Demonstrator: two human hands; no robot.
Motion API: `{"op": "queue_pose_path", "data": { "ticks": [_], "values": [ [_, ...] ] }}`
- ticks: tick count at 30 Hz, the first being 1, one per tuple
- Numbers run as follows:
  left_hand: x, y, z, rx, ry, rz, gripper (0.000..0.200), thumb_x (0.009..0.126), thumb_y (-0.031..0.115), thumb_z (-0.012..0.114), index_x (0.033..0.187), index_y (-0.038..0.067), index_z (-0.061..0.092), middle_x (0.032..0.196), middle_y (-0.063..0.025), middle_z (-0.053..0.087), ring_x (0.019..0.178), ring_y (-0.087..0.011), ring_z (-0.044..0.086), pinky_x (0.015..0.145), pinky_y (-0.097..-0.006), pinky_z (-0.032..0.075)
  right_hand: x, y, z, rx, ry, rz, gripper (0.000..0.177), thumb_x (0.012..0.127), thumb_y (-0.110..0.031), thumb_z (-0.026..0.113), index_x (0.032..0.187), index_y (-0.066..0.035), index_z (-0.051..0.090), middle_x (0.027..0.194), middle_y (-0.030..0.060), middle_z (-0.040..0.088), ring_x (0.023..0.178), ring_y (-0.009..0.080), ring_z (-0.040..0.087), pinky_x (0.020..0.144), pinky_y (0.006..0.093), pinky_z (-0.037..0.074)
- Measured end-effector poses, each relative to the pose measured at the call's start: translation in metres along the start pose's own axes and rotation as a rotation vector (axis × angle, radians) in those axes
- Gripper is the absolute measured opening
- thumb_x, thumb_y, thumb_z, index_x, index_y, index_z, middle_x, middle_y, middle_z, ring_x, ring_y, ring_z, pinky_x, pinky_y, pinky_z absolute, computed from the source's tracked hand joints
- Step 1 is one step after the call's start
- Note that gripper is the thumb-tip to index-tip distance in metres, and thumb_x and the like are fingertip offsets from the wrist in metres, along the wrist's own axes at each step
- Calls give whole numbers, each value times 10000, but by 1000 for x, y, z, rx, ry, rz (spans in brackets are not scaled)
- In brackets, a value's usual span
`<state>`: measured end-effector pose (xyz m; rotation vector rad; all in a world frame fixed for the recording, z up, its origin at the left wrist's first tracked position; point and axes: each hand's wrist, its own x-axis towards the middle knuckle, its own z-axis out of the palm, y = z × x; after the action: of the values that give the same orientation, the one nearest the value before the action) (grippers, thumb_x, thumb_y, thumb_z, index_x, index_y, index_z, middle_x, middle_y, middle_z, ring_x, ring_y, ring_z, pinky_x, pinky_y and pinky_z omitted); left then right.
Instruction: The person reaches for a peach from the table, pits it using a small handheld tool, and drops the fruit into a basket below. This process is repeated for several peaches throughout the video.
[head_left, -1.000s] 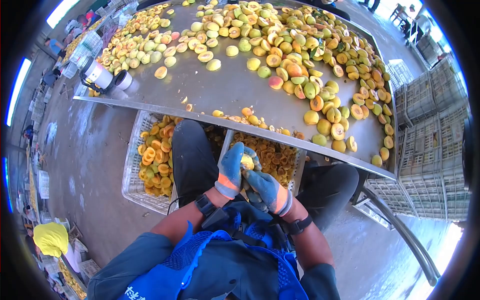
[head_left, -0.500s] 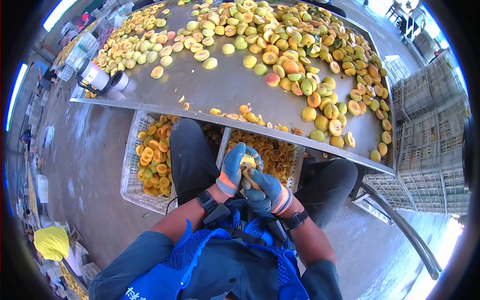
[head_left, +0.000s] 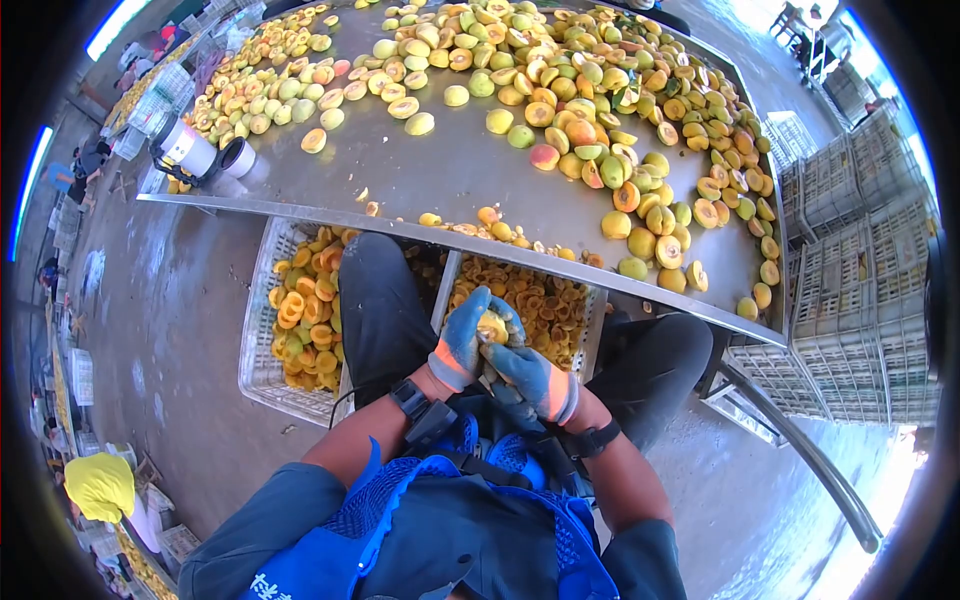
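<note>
My left hand (head_left: 462,335), in a blue and orange work glove, is closed around a yellow peach half (head_left: 491,327) above my lap. My right hand (head_left: 531,376), gloved alike, presses against the near side of that peach with curled fingers. Whatever it grips is mostly hidden by the glove. Just beyond the hands, under the table edge, a crate of small cut peach pieces (head_left: 535,300) sits between my knees. Left of my leg, a white crate (head_left: 262,345) holds hollowed peach halves (head_left: 308,305).
A metal table (head_left: 400,165) spans the front, carrying many peach halves (head_left: 570,90) at its back and right. A white and black cylindrical container (head_left: 190,150) stands at its left corner. Stacked plastic crates (head_left: 850,280) rise on the right. People work at the far left.
My right hand has turned and shifted slightly against the peach, and its fingers sit lower. More of the peach's cut face now shows between the hands.
</note>
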<state>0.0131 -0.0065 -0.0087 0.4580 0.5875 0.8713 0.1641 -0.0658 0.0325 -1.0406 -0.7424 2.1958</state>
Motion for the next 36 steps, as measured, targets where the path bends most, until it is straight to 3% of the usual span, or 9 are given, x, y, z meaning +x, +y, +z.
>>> {"op": "queue_pose_path", "data": {
  "ticks": [2, 8, 12, 16, 21, 23, 29, 31, 36],
  "values": [
    [-1, 2, 2, -28, 48, 0, 482, 1040, 505, 492, 957, 53, 636, 852, -131, 658, 799, -247, 645, 763, -376, 554, 6, -1, -2, -244, 20, -77, 410, 1058, -486, 499, 926, -110, 593, 610, -49, 473, 451, 62, 387, 409, 216, 279],
    [-9, 32, 20, -244, -90, -73, 482, 1021, 527, 533, 973, 62, 648, 887, -123, 653, 822, -254, 646, 750, -388, 563, -12, -11, 7, 697, -435, 224, 419, 1064, -488, 475, 971, -91, 572, 585, -41, 445, 441, 67, 363, 403, 214, 267],
    [-12, 66, 8, -379, 93, 57, 476, 1000, 537, 571, 1001, 68, 652, 917, -108, 646, 827, -248, 648, 736, -377, 573, -22, -19, 24, 378, -345, 17, 442, 1065, -493, 465, 997, -72, 579, 562, -38, 438, 428, 68, 373, 393, 211, 284],
    [-47, 137, -30, 238, 362, 654, 398, 1029, 451, 550, 1053, 60, 622, 960, -105, 662, 872, -242, 678, 797, -376, 595, -20, -16, 2, 7, -7, -95, 412, 1067, -436, 477, 998, -62, 635, 591, -35, 498, 473, 49, 439, 421, 213, 319],
    [-90, 198, -162, 1455, 1117, 847, 359, 949, 295, 688, 1177, 27, 617, 1115, -148, 650, 970, -309, 646, 885, -401, 530, 22, 35, -30, -1013, 637, -209, 411, 1013, -385, 552, 995, 19, 626, 821, 330, 660, 815, 510, 657, 695, 544, 524],
    [-106, 197, -165, 2225, 1229, 836, 385, 903, 255, 742, 1192, 29, 625, 1164, -169, 632, 1047, -348, 611, 935, -432, 493, 16, 27, -24, -1099, 637, -127, 419, 1016, -392, 535, 1006, 15, 634, 830, 322, 668, 828, 505, 661, 699, 551, 525],
    [-37, 167, -73, 1652, 773, 918, 315, 845, 122, 777, 1123, 40, 655, 1121, -158, 647, 1039, -328, 624, 937, -419, 502, 27, 31, -45, -1259, 492, 86, 545, 1016, -489, 450, 1031, 5, 680, 920, 320, 694, 902, 511, 669, 838, 564, 534],
    [-2, 153, -16, 1602, 533, 855, 268, 845, 80, 759, 1096, 44, 671, 1054, -124, 676, 932, -263, 678, 815, -354, 558, 27, 44, -51, -1179, 532, 5, 486, 1010, -450, 512, 999, 5, 682, 894, 321, 685, 893, 508, 669, 795, 544, 538],
    [126, 103, 26, 1489, 76, 922, 302, 865, 132, 740, 1153, 61, 678, 1113, -148, 663, 1045, -342, 637, 915, -409, 521, 18, 52, -51, -1023, 489, -68, 477, 1010, -455, 544, 974, 1, 682, 871, 309, 684, 892, 504, 668, 774, 523, 538]
  ]
}}
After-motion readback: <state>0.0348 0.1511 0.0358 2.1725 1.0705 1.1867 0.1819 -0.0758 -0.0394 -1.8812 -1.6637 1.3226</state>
